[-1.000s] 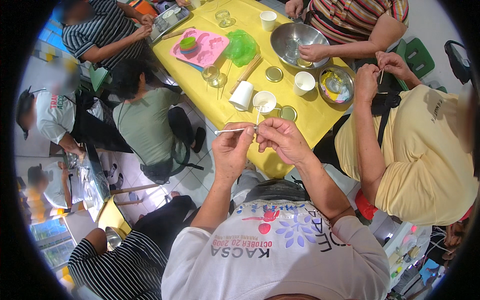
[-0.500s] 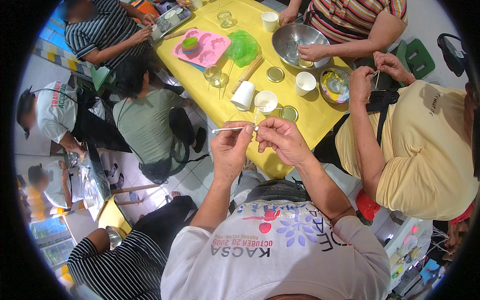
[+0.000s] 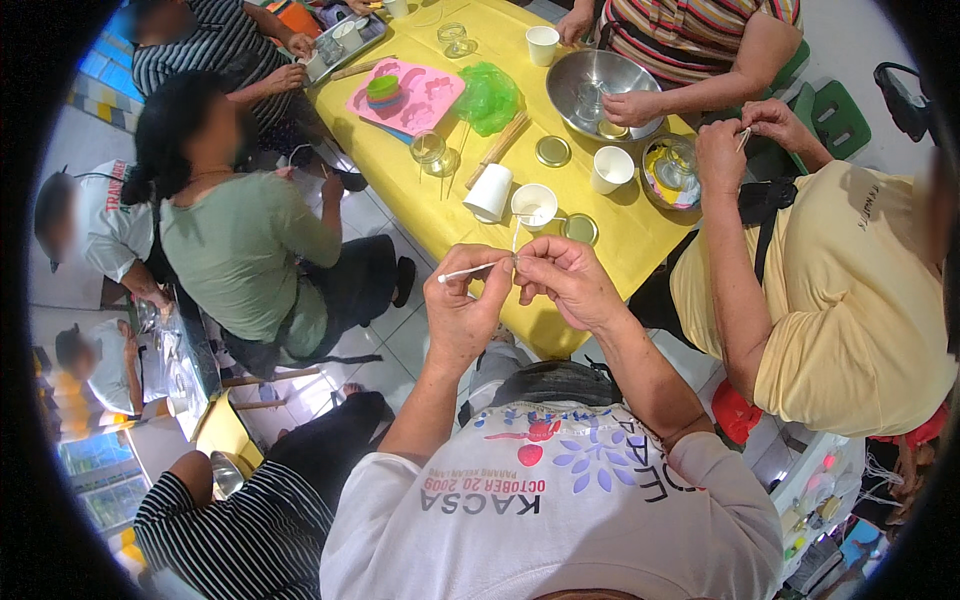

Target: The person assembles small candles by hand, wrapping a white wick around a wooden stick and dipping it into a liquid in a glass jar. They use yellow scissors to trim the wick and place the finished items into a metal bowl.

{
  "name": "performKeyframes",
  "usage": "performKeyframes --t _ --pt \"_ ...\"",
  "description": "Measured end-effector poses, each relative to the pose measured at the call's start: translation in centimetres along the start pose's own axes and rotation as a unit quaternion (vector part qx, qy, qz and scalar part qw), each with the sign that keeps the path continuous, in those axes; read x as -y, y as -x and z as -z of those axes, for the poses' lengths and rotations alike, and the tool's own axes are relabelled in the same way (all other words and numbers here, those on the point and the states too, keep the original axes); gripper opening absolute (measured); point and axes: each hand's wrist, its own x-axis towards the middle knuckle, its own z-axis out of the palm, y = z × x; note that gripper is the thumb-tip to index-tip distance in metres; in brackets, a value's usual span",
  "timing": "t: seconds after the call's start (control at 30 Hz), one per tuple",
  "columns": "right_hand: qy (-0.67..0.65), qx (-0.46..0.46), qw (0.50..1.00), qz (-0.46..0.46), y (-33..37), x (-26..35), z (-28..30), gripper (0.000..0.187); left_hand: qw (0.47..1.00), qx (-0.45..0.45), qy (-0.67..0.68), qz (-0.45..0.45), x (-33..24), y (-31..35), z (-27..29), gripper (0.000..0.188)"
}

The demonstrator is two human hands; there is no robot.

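The left hand [image 3: 465,300] pinches a white string [image 3: 468,271] between thumb and finger. The right hand [image 3: 565,285] pinches it too, and their fingertips meet. The string's left end now dips lower than a second ago. The fingertips stay together, so the work still seems to be at that spot. Another bit of string sticks up toward a white cup [image 3: 534,203] on the yellow worktop [image 3: 640,230].

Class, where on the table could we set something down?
Between the near lid and the small bowl; also between the jar beside the pink mould and the table's left edge. Crowded: between that jar and the near lid, with white cups and sticks.
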Motion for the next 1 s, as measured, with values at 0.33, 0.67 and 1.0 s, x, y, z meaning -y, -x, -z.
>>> performKeyframes --t 0.33,0.67,1.0 --pt "-0.009 0.009 1.0 -0.011 -0.2 -0.5 0.9 0.017 0.995 0.014 -0.096 -0.036 -0.5 -0.7 0.0 0.009" --pt "0.152 -0.07 0.984 0.06 -0.3 0.1 1.8 0.016 0.98 0.025 -0.186 -0.066 -0.6 -1.1 -0.2 0.009" --pt "0.535 0.005 0.805 0.257 0.6 3.5 0.0 0.026 0.915 0.14 -0.361 -0.113 2.6 -1.0 -1.0 0.021"
